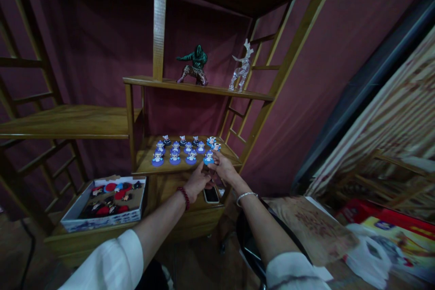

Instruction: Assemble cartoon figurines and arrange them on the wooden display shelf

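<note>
At the front right of the low shelf, a small white figurine on a blue round base [208,158] is between my hands. My right hand [223,168] grips it from the right with bent fingers. My left hand [197,183] comes up from below, its curled fingertips meeting at the front of the base; they are partly hidden. To the left stand several similar figurines with purple bases, such as the nearest one [191,157], in rows. Behind them is a row of darker figurines [182,140]. Two blue-and-white figurines [211,141] sit close together at the back right.
A phone [211,195] lies below my hands. At left, an open box [102,224] holds red and black figurines. Above, a shelf [163,83] carries a green crouching statue [197,64] and a clear deer [242,72]. A plastic bag [369,253] lies at right.
</note>
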Demonstrator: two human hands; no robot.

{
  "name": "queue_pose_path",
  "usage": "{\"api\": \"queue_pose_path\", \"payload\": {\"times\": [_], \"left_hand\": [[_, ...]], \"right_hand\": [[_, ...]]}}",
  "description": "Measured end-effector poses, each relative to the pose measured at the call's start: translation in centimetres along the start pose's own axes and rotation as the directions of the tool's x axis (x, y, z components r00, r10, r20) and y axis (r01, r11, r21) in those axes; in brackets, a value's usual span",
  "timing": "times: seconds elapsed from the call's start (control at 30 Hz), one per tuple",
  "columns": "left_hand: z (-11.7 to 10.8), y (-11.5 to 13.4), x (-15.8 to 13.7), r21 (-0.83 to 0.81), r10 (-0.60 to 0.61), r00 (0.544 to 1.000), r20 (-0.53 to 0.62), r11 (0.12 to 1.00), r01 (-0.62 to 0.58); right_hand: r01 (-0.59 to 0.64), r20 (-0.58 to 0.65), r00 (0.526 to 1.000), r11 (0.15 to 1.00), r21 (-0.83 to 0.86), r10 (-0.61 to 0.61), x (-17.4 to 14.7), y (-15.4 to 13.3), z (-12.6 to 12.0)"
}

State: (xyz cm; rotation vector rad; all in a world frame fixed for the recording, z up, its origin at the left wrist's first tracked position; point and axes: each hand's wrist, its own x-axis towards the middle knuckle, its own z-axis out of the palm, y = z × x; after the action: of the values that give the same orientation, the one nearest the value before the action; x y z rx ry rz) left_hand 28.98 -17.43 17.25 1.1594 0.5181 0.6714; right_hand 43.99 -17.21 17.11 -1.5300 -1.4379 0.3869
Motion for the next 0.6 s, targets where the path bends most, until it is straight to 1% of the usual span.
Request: {"api": "queue_pose_path", "payload": {"times": [0.13, 0.23, 0.33, 0.6], "left_hand": [[0.0, 0.1, 0.2, 0.014, -0.017, 1.0, -0.023, 1.0, 0.017], [-0.1, 0.1, 0.4, -0.002, -0.021, 1.0, -0.019, 1.0, 0.02], [-0.3, 0.0, 0.6, -0.012, -0.014, 1.0, -0.007, 1.0, 0.014], [-0.4, -0.1, 0.8, 0.018, -0.022, 0.999, -0.036, 1.0, 0.022]], "right_hand": [[-0.043, -0.006, 0.999, 0.999, -0.01, 0.042, 0.5, 0.1, 0.2], [-0.045, 0.028, 0.999, 0.999, 0.028, 0.044, 0.9, 0.4, 0.5], [-0.045, 0.019, 0.999, 0.998, 0.045, 0.045, 1.2, 0.7, 0.7], [-0.029, 0.008, 1.0, 0.999, -0.034, 0.029, 1.3, 0.7, 0.6]]}}
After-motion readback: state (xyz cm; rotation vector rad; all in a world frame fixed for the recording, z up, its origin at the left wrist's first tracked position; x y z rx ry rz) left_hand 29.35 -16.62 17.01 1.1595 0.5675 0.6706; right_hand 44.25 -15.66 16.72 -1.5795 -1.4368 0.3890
